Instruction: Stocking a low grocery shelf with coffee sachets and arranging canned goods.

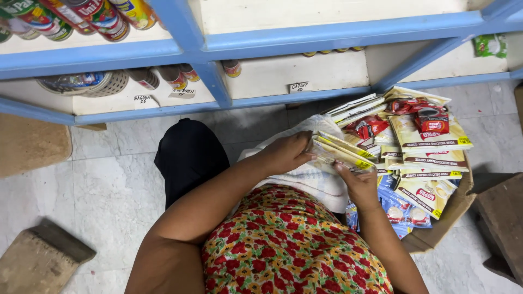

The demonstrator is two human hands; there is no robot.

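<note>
Left grip: pinching sachet strip.
Right grip: pinching same strip.
3 o'clock: cardboard box, coffee sachets.
12 o'clock: blue shelf, cans.

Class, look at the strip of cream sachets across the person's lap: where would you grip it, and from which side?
Grip the strip of sachets at its two ends, from above. It is long, thin and floppy, lying flat over the white cloth. The left hand and right hand hold it this way, near opposite ends.
</note>
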